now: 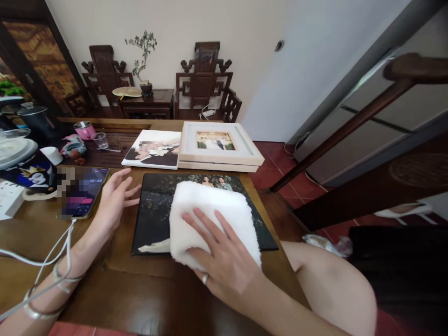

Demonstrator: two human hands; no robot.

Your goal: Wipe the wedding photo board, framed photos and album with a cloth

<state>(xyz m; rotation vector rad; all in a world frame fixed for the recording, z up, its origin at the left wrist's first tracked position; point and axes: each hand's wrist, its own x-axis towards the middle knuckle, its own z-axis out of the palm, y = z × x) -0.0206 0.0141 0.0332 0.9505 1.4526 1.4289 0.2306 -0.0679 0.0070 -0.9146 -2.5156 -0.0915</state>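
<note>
A dark photo album or photo panel (pixel 154 219) lies flat on the wooden table, with two figures showing near its top edge. Over its middle and right part rests a folded white fluffy cloth (pixel 217 200), hiding much of the picture. My right hand (pixel 224 252) lies on the cloth with fingers spread over it, the thumb pressed into its near fold. A ring is on one finger. My left hand (pixel 117 200) holds nothing; its fingers are apart, their tips by the panel's left edge.
Behind the panel lie a white photo book (pixel 154 161) and a pale framed picture (pixel 217 161). At left are a phone (pixel 87 191) with a white cable, a dark mug (pixel 38 175), a pink cup (pixel 84 130) and a plastic cup (pixel 101 141). A wooden chair (pixel 350 126) stands right.
</note>
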